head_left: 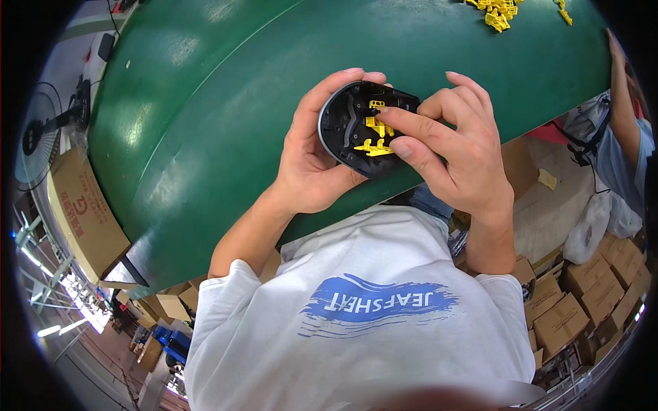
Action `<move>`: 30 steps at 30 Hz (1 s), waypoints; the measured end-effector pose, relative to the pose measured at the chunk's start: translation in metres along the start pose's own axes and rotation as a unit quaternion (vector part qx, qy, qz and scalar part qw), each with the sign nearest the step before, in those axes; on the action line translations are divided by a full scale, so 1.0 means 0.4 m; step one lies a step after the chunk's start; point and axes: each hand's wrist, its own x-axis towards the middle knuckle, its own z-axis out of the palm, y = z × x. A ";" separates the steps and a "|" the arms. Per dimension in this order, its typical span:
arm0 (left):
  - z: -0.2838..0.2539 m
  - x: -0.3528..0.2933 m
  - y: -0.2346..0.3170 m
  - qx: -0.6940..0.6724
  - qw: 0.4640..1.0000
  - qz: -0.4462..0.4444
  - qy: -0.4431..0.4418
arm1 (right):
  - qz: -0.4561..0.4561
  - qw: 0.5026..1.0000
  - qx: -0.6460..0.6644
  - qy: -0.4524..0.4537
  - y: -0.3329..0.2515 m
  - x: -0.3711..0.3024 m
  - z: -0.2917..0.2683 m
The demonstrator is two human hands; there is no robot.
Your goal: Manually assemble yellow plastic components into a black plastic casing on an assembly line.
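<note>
Cradling a rounded black shell, the left hand is clamped around its curved side, fingers over the far rim and thumb along the near one. That grip leaves the hollow facing up, probably so the inside can be seen and reached, and lifts the shell above the near edge of the green table, close to the person's body.

The right hand comes in from the other side. Its index fingertip rests on or just over the upper yellow piece inside the shell; its thumb stands apart, near the lower yellow piece, so it appears to steady or press rather than pinch. Whether the fingertip bears down, I cannot tell. The other fingers curl back, which leaves the hollow in view.

A loose pile of yellow parts lies at the table's far side, well apart from the shell, perhaps put there to leave working room.
</note>
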 end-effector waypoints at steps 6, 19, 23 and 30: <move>0.000 -0.014 0.011 0.022 0.998 -0.037 0.035 | 0.014 0.999 0.035 -0.019 0.012 0.000 0.027; -0.259 -0.188 0.252 0.009 0.968 -0.069 0.242 | 0.124 0.987 -0.010 0.097 0.157 0.002 -0.050; -0.496 -0.545 0.452 -0.127 0.955 -0.034 0.266 | 0.168 0.965 -0.114 0.166 0.258 0.003 -0.100; -0.467 -1.265 0.617 -0.084 0.852 0.062 0.513 | 0.196 0.969 -0.109 0.103 0.352 0.002 -0.090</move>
